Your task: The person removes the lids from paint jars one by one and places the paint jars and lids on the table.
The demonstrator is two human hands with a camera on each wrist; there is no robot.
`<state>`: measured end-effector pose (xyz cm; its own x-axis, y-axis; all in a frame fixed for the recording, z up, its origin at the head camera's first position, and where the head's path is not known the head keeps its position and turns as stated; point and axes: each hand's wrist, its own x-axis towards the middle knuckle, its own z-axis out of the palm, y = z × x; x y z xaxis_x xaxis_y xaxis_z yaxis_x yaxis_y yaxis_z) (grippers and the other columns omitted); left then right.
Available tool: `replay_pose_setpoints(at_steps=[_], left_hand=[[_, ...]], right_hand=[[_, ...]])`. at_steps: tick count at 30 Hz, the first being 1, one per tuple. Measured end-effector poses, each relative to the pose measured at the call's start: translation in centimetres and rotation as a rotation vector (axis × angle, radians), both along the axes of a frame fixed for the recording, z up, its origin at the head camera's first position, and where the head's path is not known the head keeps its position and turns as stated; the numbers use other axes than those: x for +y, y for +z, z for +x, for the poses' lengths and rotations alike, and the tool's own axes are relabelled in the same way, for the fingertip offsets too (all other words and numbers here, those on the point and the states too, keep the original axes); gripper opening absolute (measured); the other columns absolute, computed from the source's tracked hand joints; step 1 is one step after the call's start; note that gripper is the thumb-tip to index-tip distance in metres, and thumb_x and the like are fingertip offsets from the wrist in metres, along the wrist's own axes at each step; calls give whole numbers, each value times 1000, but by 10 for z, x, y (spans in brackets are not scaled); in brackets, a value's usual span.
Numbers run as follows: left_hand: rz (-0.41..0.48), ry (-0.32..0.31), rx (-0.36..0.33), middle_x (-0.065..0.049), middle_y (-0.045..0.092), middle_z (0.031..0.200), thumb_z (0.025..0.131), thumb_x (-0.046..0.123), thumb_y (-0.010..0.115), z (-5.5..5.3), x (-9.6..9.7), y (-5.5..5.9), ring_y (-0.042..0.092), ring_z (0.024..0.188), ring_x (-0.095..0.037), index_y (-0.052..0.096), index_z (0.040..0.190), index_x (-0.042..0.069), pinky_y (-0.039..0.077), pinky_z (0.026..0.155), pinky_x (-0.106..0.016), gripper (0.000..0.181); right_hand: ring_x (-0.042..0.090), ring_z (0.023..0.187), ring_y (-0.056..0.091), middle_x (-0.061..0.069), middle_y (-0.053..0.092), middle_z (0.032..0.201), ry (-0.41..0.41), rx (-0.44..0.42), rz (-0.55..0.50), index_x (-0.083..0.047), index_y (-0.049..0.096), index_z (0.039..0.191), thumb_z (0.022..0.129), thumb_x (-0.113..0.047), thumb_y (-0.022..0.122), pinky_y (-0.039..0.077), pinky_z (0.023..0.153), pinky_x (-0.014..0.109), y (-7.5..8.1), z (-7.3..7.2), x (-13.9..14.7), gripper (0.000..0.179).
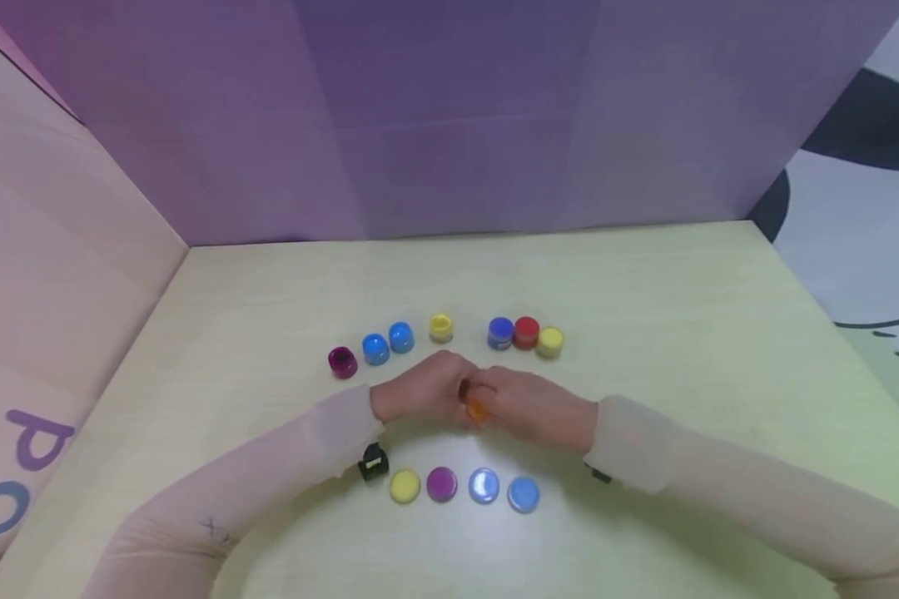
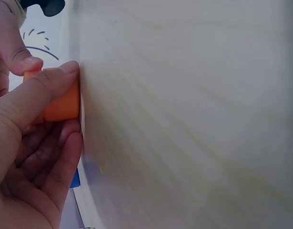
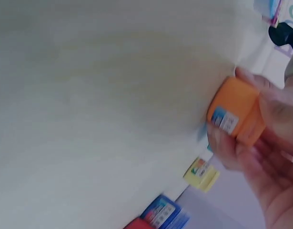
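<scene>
Both hands meet over the middle of the table on a small orange paint jar, mostly covered by fingers in the head view. My left hand grips the jar's body, its thumb and fingers on either side in the left wrist view. My right hand pinches the lid end from the other side. A printed label shows on the orange jar in the right wrist view, and its base is right at the tabletop. Nearest beyond the hands is an uncapped yellow jar.
Farther back stand an uncapped magenta jar, two light blue jars, and capped dark blue, red and yellow jars. Nearer lie yellow, purple and two blue lids. A purple panel borders the back.
</scene>
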<state>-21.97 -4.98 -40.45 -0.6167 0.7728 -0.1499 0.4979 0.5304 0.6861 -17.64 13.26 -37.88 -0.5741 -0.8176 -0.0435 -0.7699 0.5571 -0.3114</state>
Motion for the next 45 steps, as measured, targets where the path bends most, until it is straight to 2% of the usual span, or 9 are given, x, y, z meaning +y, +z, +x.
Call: replay_pose_setpoints(at_steps=[6,11,16,22,25,32,38,42,45], left_hand=[[19,-12,-37,12,65,74,74,9,79,0,1,0,59,69,-6,70,86,20,49,68,-19,18],[7,-7,-40,11,65,75,74,9,79,2,2,2,59,71,-6,70,88,19,50,69,-19,20],[-22,-9,22,10,64,79,75,13,79,0,1,3,58,73,-6,69,100,15,49,71,-18,27],[-40,-13,49,12,62,80,76,16,79,-1,0,0,55,76,-9,67,115,14,47,71,-19,40],[-32,-8,50,12,62,81,75,16,80,-2,0,-2,55,75,-9,68,113,14,47,71,-20,40],[-33,20,28,10,63,81,74,17,81,-1,1,-3,56,75,-9,68,107,14,48,71,-20,35],[-26,33,-5,10,67,89,75,15,79,-1,-2,-3,59,80,-5,69,105,16,49,76,-18,32],[-8,41,-24,11,66,86,76,14,79,0,0,-3,59,78,-6,70,100,17,49,75,-18,26],[-4,52,-31,11,66,85,76,12,79,2,1,-2,59,78,-6,70,99,18,49,75,-18,26]], right_hand=[[16,108,58,6,62,115,145,49,16,-5,58,118,89,-4,61,46,94,27,1,-8,5,29],[14,102,59,3,64,111,153,12,-50,-9,60,113,88,-8,64,47,92,26,2,-11,6,25],[13,91,58,0,65,101,-2,-13,-133,-9,64,109,83,-22,73,49,85,25,5,-5,1,30],[10,68,49,-5,53,73,-316,-88,2,-10,65,100,80,-32,75,44,65,22,8,4,-12,31],[10,66,49,-6,52,71,-364,-118,5,-11,65,96,79,-31,76,44,65,22,7,5,-15,28],[9,75,54,-4,63,82,-220,-77,-21,-12,69,98,83,-20,72,48,73,21,5,1,-14,17],[12,93,59,0,65,102,-65,-55,25,-12,66,109,86,-13,69,49,86,25,5,-6,-9,24],[12,96,57,-1,64,105,-5,-76,-5,-12,64,110,88,-9,65,48,90,26,2,-10,-2,22],[12,98,58,0,65,107,52,-37,-24,-11,63,111,88,-4,63,47,91,26,0,-12,3,24]])
